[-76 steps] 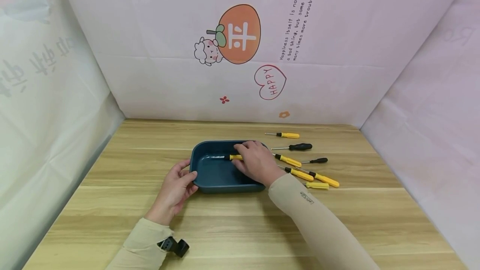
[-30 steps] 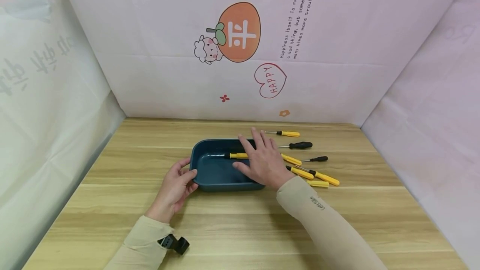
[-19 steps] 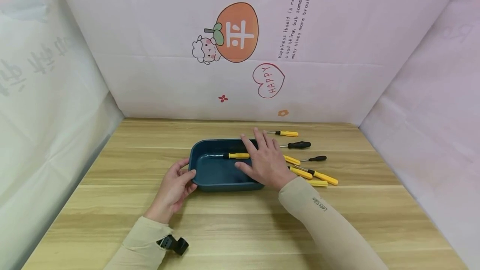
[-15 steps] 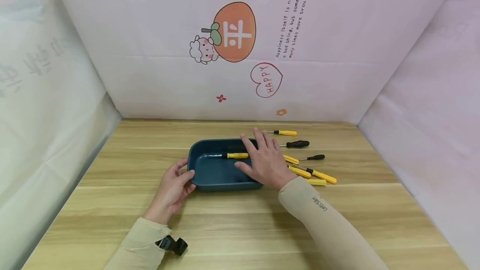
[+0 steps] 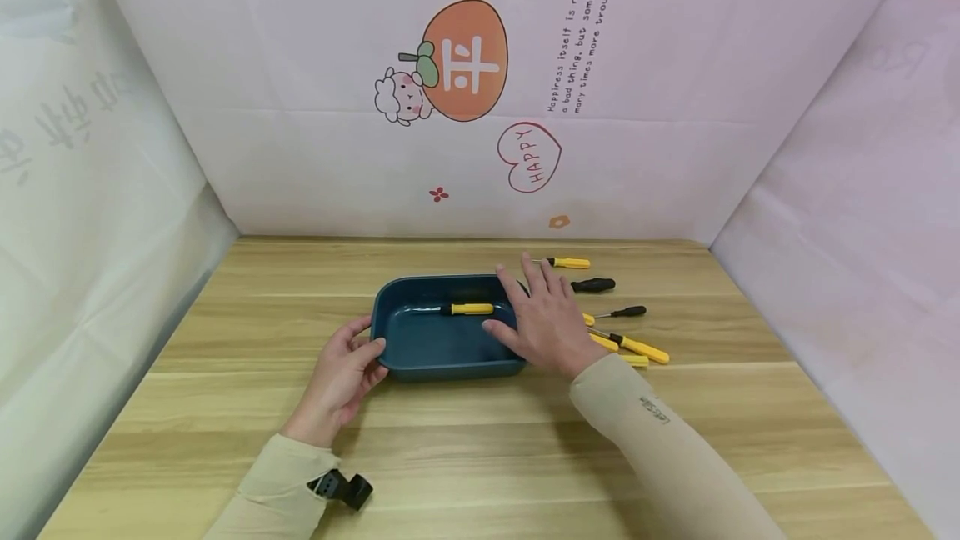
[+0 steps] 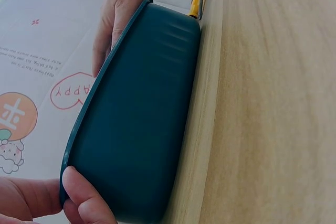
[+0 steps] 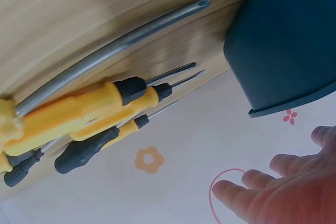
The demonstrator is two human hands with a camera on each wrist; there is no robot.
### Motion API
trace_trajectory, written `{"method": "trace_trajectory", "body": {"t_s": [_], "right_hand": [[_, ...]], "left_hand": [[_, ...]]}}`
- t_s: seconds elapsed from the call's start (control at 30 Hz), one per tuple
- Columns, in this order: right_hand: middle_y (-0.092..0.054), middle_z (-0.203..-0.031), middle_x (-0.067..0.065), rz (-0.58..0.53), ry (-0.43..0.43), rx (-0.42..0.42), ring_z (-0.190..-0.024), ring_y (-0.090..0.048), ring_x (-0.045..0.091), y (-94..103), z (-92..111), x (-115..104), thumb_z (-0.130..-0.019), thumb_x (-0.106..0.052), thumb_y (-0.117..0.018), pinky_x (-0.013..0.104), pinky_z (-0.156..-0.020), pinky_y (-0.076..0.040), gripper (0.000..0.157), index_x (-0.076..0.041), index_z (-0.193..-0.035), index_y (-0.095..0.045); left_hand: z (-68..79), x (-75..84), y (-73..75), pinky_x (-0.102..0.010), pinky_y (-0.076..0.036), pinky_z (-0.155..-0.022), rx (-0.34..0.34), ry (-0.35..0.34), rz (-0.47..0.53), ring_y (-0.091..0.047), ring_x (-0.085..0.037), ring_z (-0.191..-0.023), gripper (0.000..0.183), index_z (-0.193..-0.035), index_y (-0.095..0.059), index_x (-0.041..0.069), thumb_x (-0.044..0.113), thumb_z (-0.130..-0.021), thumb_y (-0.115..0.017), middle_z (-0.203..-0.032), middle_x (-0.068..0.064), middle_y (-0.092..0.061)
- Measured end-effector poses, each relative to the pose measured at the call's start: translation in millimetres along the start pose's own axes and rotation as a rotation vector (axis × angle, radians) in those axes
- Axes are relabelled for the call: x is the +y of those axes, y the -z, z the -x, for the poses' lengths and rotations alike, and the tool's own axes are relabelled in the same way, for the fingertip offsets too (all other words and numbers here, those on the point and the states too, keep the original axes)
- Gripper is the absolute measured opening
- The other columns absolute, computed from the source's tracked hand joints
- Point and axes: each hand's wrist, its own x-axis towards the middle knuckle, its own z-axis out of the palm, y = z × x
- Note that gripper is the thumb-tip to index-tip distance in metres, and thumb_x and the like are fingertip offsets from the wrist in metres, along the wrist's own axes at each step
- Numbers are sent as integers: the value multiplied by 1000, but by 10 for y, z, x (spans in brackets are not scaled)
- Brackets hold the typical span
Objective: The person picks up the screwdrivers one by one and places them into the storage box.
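Yellow-handled screwdriver (image 5: 471, 308) lies inside the dark teal rectangular tray (image 5: 450, 371), near its far wall, its shaft pointing left and its handle toward the right end. The left hand (image 5: 341, 382) grasps the tray by its left end, thumb over the rim and fingers around the outside. The right hand (image 5: 551, 327) has let go of everything: its fingers are straight and spread above the tray's right end, though whether any of them touches the rim I cannot tell. To the right of the tray, several more screwdrivers lie loose on the wood-grain table (image 5: 450, 465): one yellow and black (image 5: 572, 263) at the back, a thick black-handled one (image 5: 594, 285) in front of it, a slimmer black one (image 5: 630, 312), then a cluster of yellow handles (image 5: 645, 349), some partly hidden by the right hand and wrist. Seen from the right wrist, the nearest long steel shaft (image 7: 110, 50) ends in a cross tip. Both forearms wear beige sleeves (image 5: 667, 448), and a black device (image 5: 341, 487) is strapped at the left wrist. Behind the table hangs a white backdrop (image 5: 637, 173) printed with an orange fruit (image 5: 467, 61) and a red heart reading HAPPY (image 5: 529, 157)
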Motion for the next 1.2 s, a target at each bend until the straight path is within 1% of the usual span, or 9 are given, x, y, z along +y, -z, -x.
{"method": "trace_trajectory", "body": {"t_s": [0.17, 0.47, 0.7, 0.93, 1.2], "right_hand": [[-11, -174, 16, -25, -15, -3, -158, -15, 47, 12, 39, 62, -98, -77, -43, 68, -124, -21, 90, -28, -169, -16], [-13, -174, 18, -33, -29, 1, -157, -16, 47, 6, 106, 167, -98, -75, -47, 69, -123, -20, 91, -26, -169, -17], [-19, -171, 21, -17, -37, 15, -156, -20, 48, 18, 155, 239, -97, -74, -48, 70, -121, -24, 91, -25, -168, -18], [-16, -172, 21, -21, -57, 5, -156, -18, 49, 48, 205, 287, -97, -73, -52, 72, -120, -24, 92, -24, -168, -19], [-17, -171, 22, -37, -69, 7, -156, -16, 50, 64, 263, 361, -97, -71, -53, 74, -120, -23, 92, -23, -168, -20]], "left_hand": [[0, 1, -1, -17, -55, -67, 4, 1, 1, -59, -8, -69, 52, -157, -35, 9, 6, -108, -52, -98, -1, -51], [2, 8, -9, -17, -55, -67, 11, 0, -3, -59, -9, -70, 52, -157, -35, 9, 7, -108, -52, -98, -2, -51], [-2, -1, -6, -17, -55, -67, 14, 2, -5, -58, -8, -70, 52, -158, -35, 10, 7, -108, -52, -99, -2, -50], [-7, 1, 2, -17, -55, -67, 11, -1, -9, -58, -9, -70, 52, -158, -34, 9, 7, -108, -52, -99, -2, -49], [3, 6, 10, -17, -55, -67, 6, -10, -6, -58, -8, -71, 53, -158, -34, 8, 7, -108, -53, -98, -1, -51]]}}
